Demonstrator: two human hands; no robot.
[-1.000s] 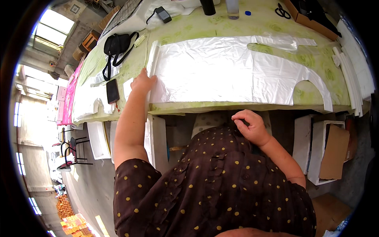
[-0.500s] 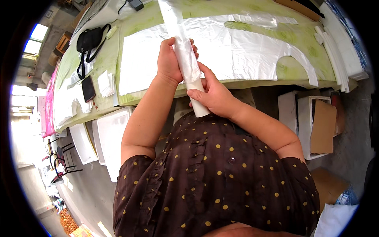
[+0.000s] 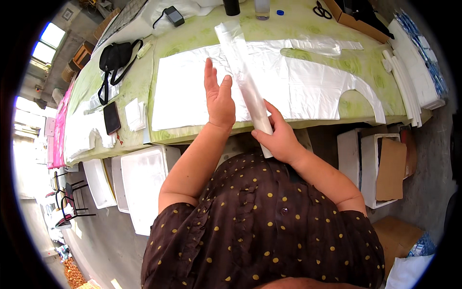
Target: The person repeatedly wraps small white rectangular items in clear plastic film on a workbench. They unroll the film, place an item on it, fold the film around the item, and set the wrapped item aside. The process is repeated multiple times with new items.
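Observation:
A long roll of thin white plastic film (image 3: 246,86) slants up and away from my body over the near table edge. My right hand (image 3: 280,138) wraps round its lower end, thumb on top. Beside the roll on its left, my left hand (image 3: 220,100) is off it, with the fingers stretched upward and nothing in them. Beneath the roll, a flat white plastic apron-like sheet (image 3: 303,79) with a curved cut-out and strap-like ends lies spread on the green patterned table cover (image 3: 192,36).
At left lie a black bag (image 3: 115,58), a phone (image 3: 111,118) and folded white sheets (image 3: 135,114). Scissors (image 3: 322,10) and a cardboard box (image 3: 356,21) are at the far right. White tubes (image 3: 402,89) line the right edge. White bins (image 3: 147,185) stand below the table.
My left hand has let go of the roll and opened beside it. The roll has shifted right and toward me, still in my right hand. The view now takes in more of the far table.

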